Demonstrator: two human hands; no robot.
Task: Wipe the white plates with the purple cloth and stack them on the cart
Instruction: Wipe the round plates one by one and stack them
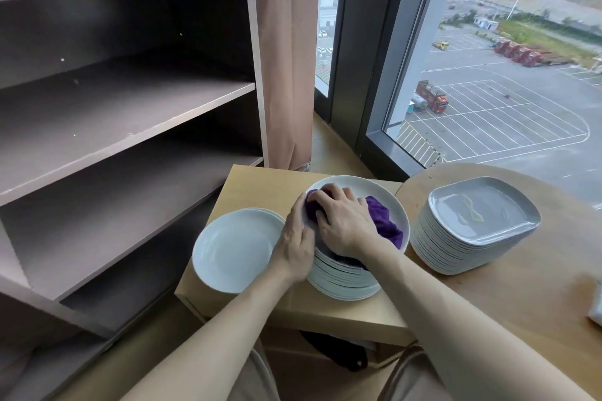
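Our right hand (345, 225) bunches the purple cloth (386, 221) on the top plate (374, 192) of the stack (342, 285), table's (254, 185) front-right. Left hand (294, 244) fingers curl round its rim. Risk: left pile (234, 247) sits at the table's left edge, and a forearm nudge could tip it.

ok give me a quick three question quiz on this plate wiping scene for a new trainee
1. True or false: the purple cloth lies on the top plate of the tall stack of round white plates.
2. Which hand holds the cloth? A: left hand. B: right hand.
3. Fill in: the stack of grey squarish plates stands on the ___ wooden table.
Key: 1 true; 2 B; 3 round.
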